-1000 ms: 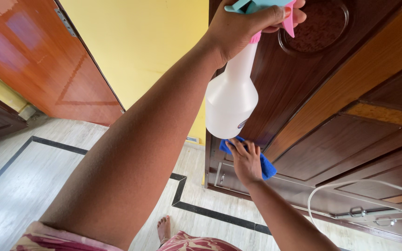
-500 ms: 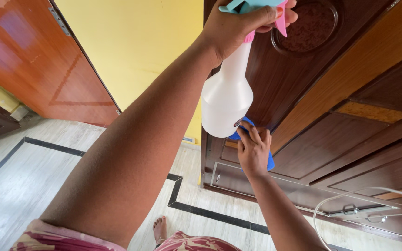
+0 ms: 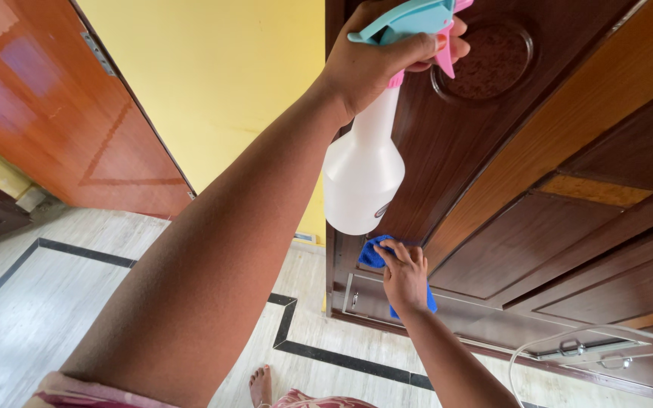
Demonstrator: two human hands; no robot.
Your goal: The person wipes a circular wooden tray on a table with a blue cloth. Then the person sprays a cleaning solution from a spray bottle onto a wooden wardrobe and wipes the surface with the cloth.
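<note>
Head view. The left hand (image 3: 387, 64), arm raised across the frame, is closed around the neck of a white spray bottle (image 3: 362, 181) with a turquoise head and pink trigger (image 3: 446, 53); the fingers wrap the trigger, and whether it is squeezed cannot be told. The bottle hangs just in front of a dark brown wooden door (image 3: 508, 189), nozzle near a round carved rosette (image 3: 491, 60) in the upper panel. No mist or wet streak is visible on the wood.

Lower down, the right hand (image 3: 406, 276) lies spread and flat on a blue cleaning cloth (image 3: 376, 253), pressing it against the door's lower part, just above the bottom rail. The cloth shows at the fingertips and again below the wrist; the rest is hidden by the hand.

As a judgement, wiping is under way at the lower part of the door, with bottle and cloth both in use. The panels to the right carry no visible mark of treatment, so how much of the surface is finished cannot be told; much of the door appears left to cover.

Surroundings: a yellow wall (image 3: 221, 91), a reddish-brown glossy door (image 3: 54, 121) standing open at left, a pale tiled floor (image 3: 47, 317) with a black inlaid border, and the person's bare foot (image 3: 261, 385) at the bottom edge.
</note>
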